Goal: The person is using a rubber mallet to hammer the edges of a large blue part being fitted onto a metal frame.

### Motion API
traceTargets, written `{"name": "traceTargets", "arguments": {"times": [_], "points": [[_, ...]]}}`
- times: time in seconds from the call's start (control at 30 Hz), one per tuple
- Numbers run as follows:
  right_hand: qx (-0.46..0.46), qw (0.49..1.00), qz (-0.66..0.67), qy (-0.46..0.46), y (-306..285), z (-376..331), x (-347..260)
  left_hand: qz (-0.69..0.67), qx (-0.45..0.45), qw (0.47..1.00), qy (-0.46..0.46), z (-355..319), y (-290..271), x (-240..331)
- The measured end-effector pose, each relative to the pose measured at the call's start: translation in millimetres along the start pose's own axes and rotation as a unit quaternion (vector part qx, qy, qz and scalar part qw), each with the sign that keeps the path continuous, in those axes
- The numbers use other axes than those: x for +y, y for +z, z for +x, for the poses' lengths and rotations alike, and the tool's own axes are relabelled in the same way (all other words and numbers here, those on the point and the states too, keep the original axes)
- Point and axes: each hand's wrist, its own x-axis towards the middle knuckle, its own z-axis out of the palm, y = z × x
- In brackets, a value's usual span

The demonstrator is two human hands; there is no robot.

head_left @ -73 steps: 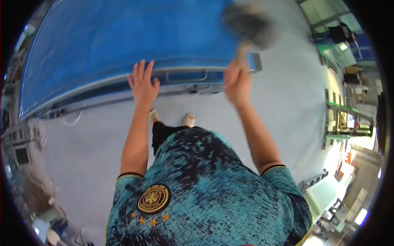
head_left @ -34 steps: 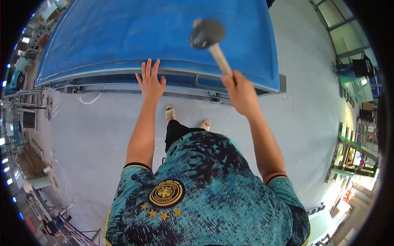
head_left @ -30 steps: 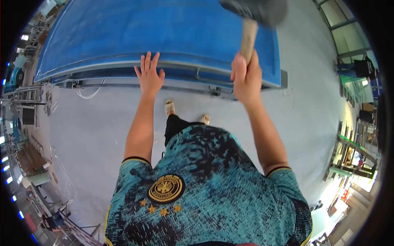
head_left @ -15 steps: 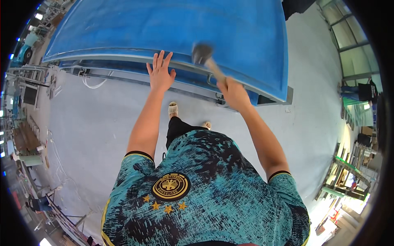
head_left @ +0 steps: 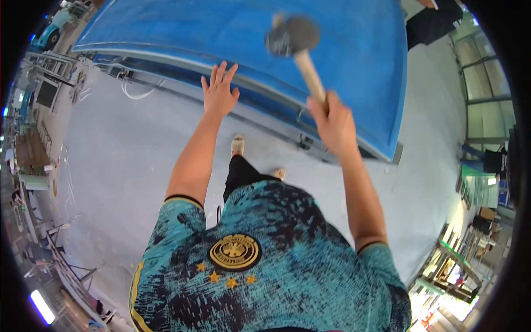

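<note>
Mallet (head_left: 298, 47) with a dark head and wooden handle is raised over the big blue panel (head_left: 221, 33), clamped in the right hand (head_left: 332, 124), while the left hand (head_left: 219, 91), fingers spread, presses the panel's edge.

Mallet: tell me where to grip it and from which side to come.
Grip the mallet low on its wooden handle, at the end far from the dark head, coming from the person's side of the blue panel. The head is bulky and points away over the panel; the slim handle runs back toward the body, where the right hand wraps it.
</note>
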Motion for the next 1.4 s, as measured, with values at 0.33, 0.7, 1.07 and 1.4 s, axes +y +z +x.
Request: {"name": "traceTargets", "arguments": {"times": [0.33,0.7,1.07,1.4], "points": [[-0.038,0.999,-0.03,-0.006,-27.8,2.4,11.1,-0.001,0.021,0.999,-0.025,-0.8,-33.2,21.2],[0.018,0.993,0.002,0.119,-114.6,-50.1,34.2,0.024,0.021,0.999,-0.018,-11.5,-92.7,62.1],[-0.007,0.965,0.049,0.256,-208.8,-119.3,41.1,0.034,0.012,0.999,-0.008,-30.5,-140.3,116.4],[-0.031,0.991,-0.089,0.095,-224.6,-145.1,15.0,0.032,0.046,0.998,-0.028,-35.6,-153.4,117.8]]}}
